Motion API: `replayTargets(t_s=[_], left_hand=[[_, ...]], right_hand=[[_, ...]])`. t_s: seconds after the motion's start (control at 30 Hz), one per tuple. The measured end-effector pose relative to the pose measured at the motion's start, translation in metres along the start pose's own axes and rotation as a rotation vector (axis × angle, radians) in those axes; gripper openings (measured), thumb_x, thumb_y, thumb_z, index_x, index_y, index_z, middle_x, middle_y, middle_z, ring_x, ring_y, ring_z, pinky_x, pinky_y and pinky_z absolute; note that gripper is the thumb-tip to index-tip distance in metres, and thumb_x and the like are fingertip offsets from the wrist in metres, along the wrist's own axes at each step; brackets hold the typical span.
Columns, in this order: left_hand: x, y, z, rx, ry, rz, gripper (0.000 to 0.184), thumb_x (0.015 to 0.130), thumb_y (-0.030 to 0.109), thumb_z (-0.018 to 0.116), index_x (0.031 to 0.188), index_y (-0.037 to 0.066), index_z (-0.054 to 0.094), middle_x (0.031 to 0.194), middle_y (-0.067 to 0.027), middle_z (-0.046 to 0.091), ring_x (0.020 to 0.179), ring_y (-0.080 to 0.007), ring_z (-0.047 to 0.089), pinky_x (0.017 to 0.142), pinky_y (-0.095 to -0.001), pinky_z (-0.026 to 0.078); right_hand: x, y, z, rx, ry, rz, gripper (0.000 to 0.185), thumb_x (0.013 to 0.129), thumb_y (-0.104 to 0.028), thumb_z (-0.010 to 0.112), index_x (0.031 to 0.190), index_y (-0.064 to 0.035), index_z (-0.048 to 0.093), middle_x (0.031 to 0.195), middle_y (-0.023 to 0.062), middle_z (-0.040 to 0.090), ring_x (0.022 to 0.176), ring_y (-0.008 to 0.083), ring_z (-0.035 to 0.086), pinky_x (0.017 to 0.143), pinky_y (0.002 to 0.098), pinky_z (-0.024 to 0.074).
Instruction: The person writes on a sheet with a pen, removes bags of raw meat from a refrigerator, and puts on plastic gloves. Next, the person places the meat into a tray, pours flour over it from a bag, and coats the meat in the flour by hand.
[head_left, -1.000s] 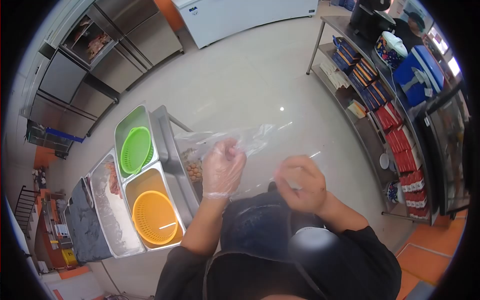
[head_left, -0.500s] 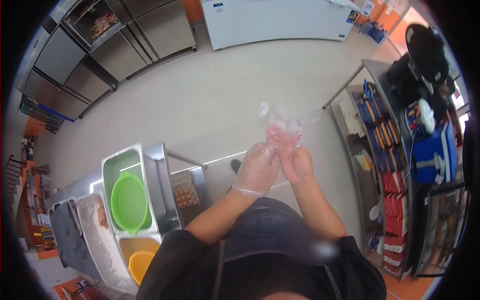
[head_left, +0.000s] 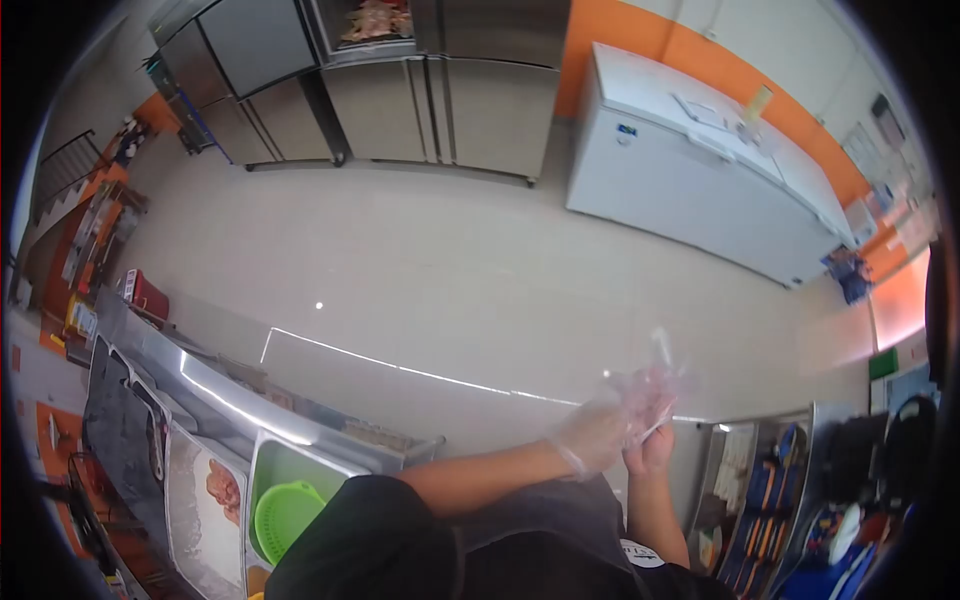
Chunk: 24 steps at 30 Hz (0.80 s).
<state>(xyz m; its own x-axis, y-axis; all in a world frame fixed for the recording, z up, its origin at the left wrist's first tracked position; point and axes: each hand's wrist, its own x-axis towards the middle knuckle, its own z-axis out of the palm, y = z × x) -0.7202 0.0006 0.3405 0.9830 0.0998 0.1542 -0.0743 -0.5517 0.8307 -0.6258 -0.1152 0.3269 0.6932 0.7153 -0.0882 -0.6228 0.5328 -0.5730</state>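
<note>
My left hand, in a clear plastic glove, is closed on crumpled clear plastic. Something pinkish shows through this plastic, and blur hides what it is. My right hand, bare at the palm and wrist, is closed at the lower end of the same plastic, close beside the left. Both hands are out in front of my body, above the floor.
At lower left, a metal counter holds a green basket in a steel pan and raw meat in a whitish tray. Steel fridges and a white chest freezer line the back. A loaded shelf stands at right.
My view has swung left, so the freezer and shelf sit further right in it. Both hands are still together at the plastic, now lower and further right in view.
</note>
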Motion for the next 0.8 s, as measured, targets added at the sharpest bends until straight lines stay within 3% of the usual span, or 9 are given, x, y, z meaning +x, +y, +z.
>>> replayTargets(t_s=[0.1, 0.13, 0.2, 0.27, 0.4, 0.5, 0.53, 0.77, 0.8], left_hand=[[0.036, -0.05, -0.057, 0.132, 0.115, 0.02, 0.017, 0.079, 0.003, 0.054, 0.089, 0.008, 0.068, 0.084, -0.0181, 0.067, 0.082, -0.0391, 0.064, 0.075, -0.0478, 0.049], [0.051, -0.065, -0.08, 0.174, 0.151, -0.003, 0.019, 0.078, 0.003, 0.054, 0.091, 0.008, 0.068, 0.087, -0.0191, 0.067, 0.084, -0.0409, 0.063, 0.076, -0.0496, 0.049], [0.076, -0.112, -0.116, 0.213, 0.216, -0.114, 0.02, 0.078, 0.002, 0.054, 0.091, 0.008, 0.068, 0.088, -0.0197, 0.068, 0.085, -0.0411, 0.064, 0.076, -0.0503, 0.049], [0.1, -0.133, -0.171, 0.229, 0.219, -0.321, 0.018, 0.08, 0.004, 0.054, 0.091, 0.008, 0.069, 0.091, -0.0202, 0.068, 0.086, -0.0414, 0.063, 0.078, -0.0513, 0.048], [0.13, -0.198, -0.259, 0.206, 0.448, -0.5, 0.011, 0.087, 0.011, 0.058, 0.088, 0.008, 0.068, 0.089, -0.0189, 0.068, 0.087, -0.04, 0.063, 0.078, -0.0498, 0.048], [0.147, -0.221, -0.333, 0.3, 0.578, -0.553, 0.012, 0.089, 0.013, 0.058, 0.09, 0.009, 0.068, 0.089, -0.0186, 0.067, 0.087, -0.0392, 0.063, 0.079, -0.049, 0.049], [0.146, -0.247, -0.345, 0.345, 0.647, -0.517, 0.013, 0.09, 0.014, 0.058, 0.094, 0.009, 0.069, 0.091, -0.0181, 0.067, 0.088, -0.0386, 0.064, 0.08, -0.0487, 0.049], [0.133, -0.369, -0.47, 0.077, 0.721, -0.825, 0.015, 0.09, 0.018, 0.061, 0.099, 0.01, 0.07, 0.095, -0.0179, 0.068, 0.094, -0.0386, 0.064, 0.084, -0.045, 0.049], [0.13, -0.4, -0.484, 0.195, 0.856, -0.585, 0.014, 0.09, 0.016, 0.061, 0.099, 0.01, 0.07, 0.095, -0.0193, 0.068, 0.094, -0.0404, 0.063, 0.084, -0.0457, 0.048]], right_hand=[[0.103, 0.038, -0.025, -0.108, 0.081, -0.016, 0.044, 0.104, -0.027, 0.048, 0.146, -0.0115, 0.044, 0.143, 0.007, 0.051, 0.131, 0.0238, 0.048, 0.111, 0.042, 0.0396], [0.142, 0.052, -0.027, -0.009, 0.111, 0.041, 0.044, 0.104, -0.027, 0.049, 0.145, -0.012, 0.044, 0.142, 0.0071, 0.052, 0.13, 0.023, 0.049, 0.11, 0.0416, 0.0405], [0.214, 0.085, -0.016, 0.19, 0.181, 0.163, 0.044, 0.103, -0.027, 0.051, 0.145, -0.0129, 0.044, 0.141, 0.0073, 0.054, 0.129, 0.0215, 0.05, 0.108, 0.0409, 0.0423], [0.295, 0.117, -0.001, 0.085, 0.151, 0.316, 0.048, 0.103, -0.034, 0.051, 0.145, -0.0128, 0.043, 0.142, 0.0068, 0.053, 0.124, 0.0204, 0.052, 0.106, 0.0393, 0.0437], [0.397, 0.151, 0.119, 0.102, -0.138, 0.526, 0.062, 0.102, -0.055, 0.04, 0.148, -0.0135, 0.037, 0.145, 0.0055, 0.049, 0.116, 0.0182, 0.055, 0.087, 0.0319, 0.0516], [0.475, 0.18, 0.174, 0.337, -0.485, 0.895, 0.077, 0.096, -0.07, 0.028, 0.149, -0.0136, 0.034, 0.146, 0.0053, 0.047, 0.115, 0.0193, 0.055, 0.068, 0.0265, 0.05], [0.496, 0.194, 0.194, 0.26, -0.425, 0.95, 0.084, 0.093, -0.075, 0.023, 0.147, -0.0114, 0.037, 0.144, 0.0052, 0.048, 0.115, 0.0207, 0.056, 0.059, 0.0227, 0.0448], [0.63, 0.342, 0.249, -0.1, -0.47, 1.171, 0.09, 0.09, -0.079, 0.022, 0.14, -0.0072, 0.046, 0.124, 0.0133, 0.061, 0.108, 0.0267, 0.063, 0.068, 0.0256, 0.0517], [0.645, 0.362, 0.258, -0.116, -0.433, 1.222, 0.091, 0.09, -0.079, 0.022, 0.14, -0.0069, 0.047, 0.121, 0.0141, 0.063, 0.108, 0.0273, 0.063, 0.068, 0.0256, 0.0523]])
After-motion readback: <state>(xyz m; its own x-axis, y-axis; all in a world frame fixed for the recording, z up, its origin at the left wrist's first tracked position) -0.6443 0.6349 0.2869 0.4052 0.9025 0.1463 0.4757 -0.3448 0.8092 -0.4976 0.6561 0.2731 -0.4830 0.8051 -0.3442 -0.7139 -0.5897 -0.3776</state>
